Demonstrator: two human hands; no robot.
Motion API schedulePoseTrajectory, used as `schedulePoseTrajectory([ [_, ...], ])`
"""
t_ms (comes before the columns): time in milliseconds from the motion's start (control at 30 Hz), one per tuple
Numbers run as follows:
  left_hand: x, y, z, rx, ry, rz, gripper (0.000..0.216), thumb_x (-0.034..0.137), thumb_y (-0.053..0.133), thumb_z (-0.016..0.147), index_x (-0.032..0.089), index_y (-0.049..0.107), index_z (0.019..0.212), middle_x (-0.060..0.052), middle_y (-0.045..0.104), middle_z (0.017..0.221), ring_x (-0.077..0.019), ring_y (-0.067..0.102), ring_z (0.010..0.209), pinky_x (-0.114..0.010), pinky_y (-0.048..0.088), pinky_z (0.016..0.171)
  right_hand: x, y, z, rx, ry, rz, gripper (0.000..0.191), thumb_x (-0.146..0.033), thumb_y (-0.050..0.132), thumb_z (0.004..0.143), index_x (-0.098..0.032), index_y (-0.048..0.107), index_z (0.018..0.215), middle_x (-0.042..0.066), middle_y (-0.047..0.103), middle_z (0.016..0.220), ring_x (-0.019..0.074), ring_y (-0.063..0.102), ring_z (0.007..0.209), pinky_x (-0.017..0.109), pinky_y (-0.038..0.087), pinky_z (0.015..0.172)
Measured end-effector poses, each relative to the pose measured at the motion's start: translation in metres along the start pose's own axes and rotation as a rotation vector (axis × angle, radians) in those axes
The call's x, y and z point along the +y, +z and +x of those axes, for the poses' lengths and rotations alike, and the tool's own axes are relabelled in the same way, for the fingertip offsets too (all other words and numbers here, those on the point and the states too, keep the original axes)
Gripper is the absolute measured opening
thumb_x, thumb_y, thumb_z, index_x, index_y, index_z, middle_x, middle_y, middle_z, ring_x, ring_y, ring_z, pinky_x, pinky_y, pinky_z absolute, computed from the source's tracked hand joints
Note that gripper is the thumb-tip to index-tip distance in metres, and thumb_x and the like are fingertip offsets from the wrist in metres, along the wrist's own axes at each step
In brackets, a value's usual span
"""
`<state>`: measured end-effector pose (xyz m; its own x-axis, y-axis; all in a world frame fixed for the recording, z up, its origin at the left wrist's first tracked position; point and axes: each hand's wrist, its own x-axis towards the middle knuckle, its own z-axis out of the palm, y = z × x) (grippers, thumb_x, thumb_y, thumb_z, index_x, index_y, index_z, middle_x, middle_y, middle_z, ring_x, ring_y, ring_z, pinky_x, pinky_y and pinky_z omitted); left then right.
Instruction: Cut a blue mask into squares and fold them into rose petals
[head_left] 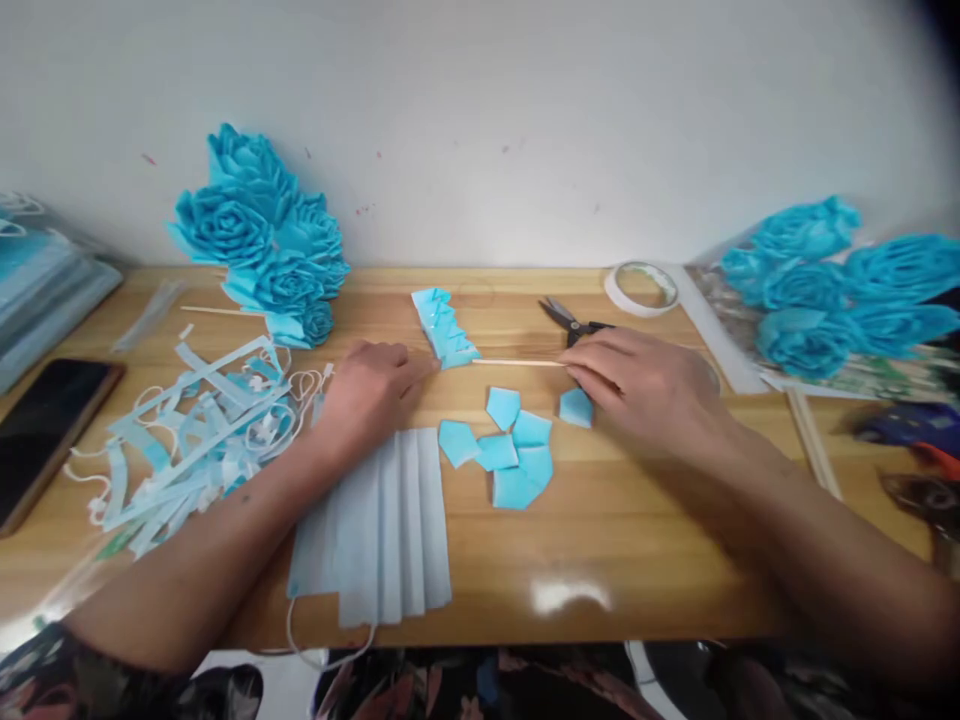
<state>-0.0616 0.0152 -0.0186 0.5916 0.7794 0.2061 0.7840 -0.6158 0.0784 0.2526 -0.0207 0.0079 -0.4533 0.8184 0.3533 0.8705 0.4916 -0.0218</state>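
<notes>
Stick (521, 363) in right hand (641, 378)

Bright turquoise is shared by the ruffled strip (448, 330), the cut pieces (532, 428) and the flowers (225, 228), while pale blue is shown by the pleated mask (360, 540), cream by the thin stick (521, 363), streaked honey-brown by the worktop (637, 540), and a dark floral print by the sleeve (75, 680).

The left hand (375, 388) lies left of centre, palm down, fingers bent. The right hand (641, 380), right of centre, pinches with its fingertips pointing left.
</notes>
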Motion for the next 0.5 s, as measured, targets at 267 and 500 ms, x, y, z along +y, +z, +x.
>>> schedulePoseTrajectory([
  [267, 0.000, -0.002, 0.001, 0.009, 0.036, -0.031, 0.030, 0.020, 0.046, 0.095, 0.022, 0.074, 0.106, -0.004, 0.060, 0.070, -0.0178, 0.055, 0.068, -0.031, 0.038, 0.064, 0.021, 0.018, -0.008, 0.046, 0.055, 0.094, 0.025, -0.028, 0.053, 0.096, -0.033, 0.073, 0.109, 0.002, 0.076, 0.101, 0.0217, 0.070, 0.094, 0.034, 0.053, 0.073],
  [500, 0.001, -0.004, 0.002, -0.019, 0.012, -0.049, 0.031, 0.021, 0.045, 0.095, 0.023, 0.073, 0.108, -0.005, 0.062, 0.072, -0.0178, 0.056, 0.070, -0.032, 0.041, 0.068, 0.012, 0.023, -0.004, 0.062, -0.013, 0.125, 0.023, -0.027, 0.057, 0.095, -0.036, 0.075, 0.107, 0.001, 0.076, 0.099, 0.0187, 0.070, 0.088, 0.032, 0.055, 0.072],
])
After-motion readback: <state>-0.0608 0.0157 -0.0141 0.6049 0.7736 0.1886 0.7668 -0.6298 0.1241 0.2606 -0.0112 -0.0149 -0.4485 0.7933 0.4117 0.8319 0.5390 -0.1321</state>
